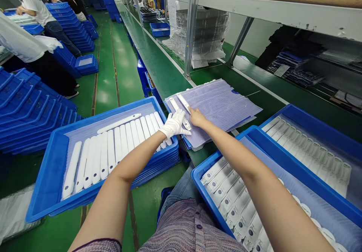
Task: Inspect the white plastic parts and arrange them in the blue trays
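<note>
one white strip (pixel 174 104) is grasped by the gloved left hand (pixel 174 124), right over the sheets (pixel 216 107); alongside, a second strip (pixel 183 102) is touched by the right hand (pixel 198 117), forefinger extended, whether pinched can't be told!

Two hands (pixel 173 125) are at two white strips (pixel 183 102) on one pad (pixel 217 103).
</note>
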Motion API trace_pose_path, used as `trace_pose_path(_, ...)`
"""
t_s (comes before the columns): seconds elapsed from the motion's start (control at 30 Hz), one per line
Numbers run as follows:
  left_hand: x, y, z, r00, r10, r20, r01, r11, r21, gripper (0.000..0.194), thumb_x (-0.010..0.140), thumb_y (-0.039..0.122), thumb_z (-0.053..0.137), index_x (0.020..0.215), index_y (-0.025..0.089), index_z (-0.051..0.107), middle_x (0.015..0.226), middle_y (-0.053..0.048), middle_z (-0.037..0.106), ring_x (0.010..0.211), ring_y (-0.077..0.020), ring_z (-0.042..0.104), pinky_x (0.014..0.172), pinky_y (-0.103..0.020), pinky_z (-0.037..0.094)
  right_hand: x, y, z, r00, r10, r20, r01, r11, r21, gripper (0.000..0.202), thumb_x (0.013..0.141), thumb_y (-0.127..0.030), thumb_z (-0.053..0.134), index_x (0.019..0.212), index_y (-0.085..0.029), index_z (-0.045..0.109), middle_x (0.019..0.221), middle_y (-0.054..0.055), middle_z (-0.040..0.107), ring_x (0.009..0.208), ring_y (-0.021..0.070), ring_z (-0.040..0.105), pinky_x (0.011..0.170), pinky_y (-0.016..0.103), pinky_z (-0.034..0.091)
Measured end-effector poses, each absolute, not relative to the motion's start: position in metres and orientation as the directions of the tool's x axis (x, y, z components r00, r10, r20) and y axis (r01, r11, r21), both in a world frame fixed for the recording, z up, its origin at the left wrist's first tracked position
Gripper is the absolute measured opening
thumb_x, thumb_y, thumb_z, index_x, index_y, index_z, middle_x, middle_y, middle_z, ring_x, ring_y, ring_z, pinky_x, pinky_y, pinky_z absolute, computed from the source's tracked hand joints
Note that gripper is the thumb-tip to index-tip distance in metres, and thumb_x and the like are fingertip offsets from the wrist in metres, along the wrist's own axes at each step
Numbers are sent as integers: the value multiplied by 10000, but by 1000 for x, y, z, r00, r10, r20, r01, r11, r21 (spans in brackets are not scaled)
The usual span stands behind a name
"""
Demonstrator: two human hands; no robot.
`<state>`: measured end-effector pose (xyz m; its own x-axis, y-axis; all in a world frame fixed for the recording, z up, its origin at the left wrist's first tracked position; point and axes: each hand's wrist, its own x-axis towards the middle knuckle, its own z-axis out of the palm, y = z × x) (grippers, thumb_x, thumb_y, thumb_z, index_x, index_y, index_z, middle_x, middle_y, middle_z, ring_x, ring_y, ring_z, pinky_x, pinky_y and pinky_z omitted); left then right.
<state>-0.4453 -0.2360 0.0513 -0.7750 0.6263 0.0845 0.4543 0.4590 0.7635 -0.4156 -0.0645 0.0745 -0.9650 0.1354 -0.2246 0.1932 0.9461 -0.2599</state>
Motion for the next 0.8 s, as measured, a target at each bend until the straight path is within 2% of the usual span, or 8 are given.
trace_pose_path(0.13,-438,-224,39,-795,604,61,419,473,775,1063,442,430,1039,1366,123,611,1648,-312,354,1598,-490,186,1296,-570,-73,-423,-79,70,-965,130,-229,210,905,-370,424,1020,-382,665,1393,-190,601,1459,124,564,1270,281,601,1070,521,531)
trace_pose_path(0.27,-442,-223,40,-803,588,100,402,409,820,908,466,419,1031,1244,132,662,1614,-302,407,1593,-483,211,1313,-532,52,-425,-65,75,-968,148,-203,238,801,-550,358,1020,-334,672,1341,-182,634,1396,116,614,1219,256,639,1034,485,567)
trace_pose_path(0.37,-443,-222,38,-804,579,134,389,342,855,746,496,387,1022,1113,138,685,1545,-286,495,1588,-465,241,1320,-496,94,-421,-46,87,-967,172,-188,255,660,-707,293,1001,-225,658,1279,-133,652,1215,112,702,1051,217,712,915,402,627)
trace_pose_path(0.47,-441,-221,36,-799,582,154,373,277,886,675,489,348,1027,1038,161,683,1489,-250,559,1581,-437,275,1325,-457,113,-411,-26,106,-967,212,-140,231,502,-834,246,924,-135,641,1165,-100,675,1026,112,735,899,201,746,821,341,651)
trace_pose_path(0.53,-439,-221,35,-798,582,157,352,238,905,671,476,335,1035,1027,182,683,1467,-221,582,1570,-428,298,1324,-446,127,-401,-14,120,-969,235,-77,173,422,-890,247,876,-156,673,1121,-126,677,1000,95,736,902,201,748,840,336,650)
trace_pose_path(0.67,-437,-220,38,-814,566,134,270,164,949,632,459,334,1048,977,223,703,1336,-163,666,1478,-414,431,1308,-430,195,-387,5,149,-930,274,246,-137,363,-922,243,858,-322,725,1045,-187,647,974,30,704,902,186,713,886,362,626)
trace_pose_path(0.73,-441,-219,41,-854,507,114,200,119,972,530,567,362,1013,978,228,706,1334,-144,663,1487,-375,424,1297,-399,225,-385,14,161,-823,305,479,-324,441,-837,286,878,-449,724,976,-200,625,917,16,659,856,182,676,851,368,609)
trace_pose_path(0.8,-451,-218,42,-909,413,62,97,65,993,406,743,423,910,1022,229,689,1377,-134,634,1511,-322,397,1262,-379,289,-386,21,169,-719,308,623,-398,552,-732,361,898,-554,704,934,-205,619,876,12,606,845,182,639,833,361,582)
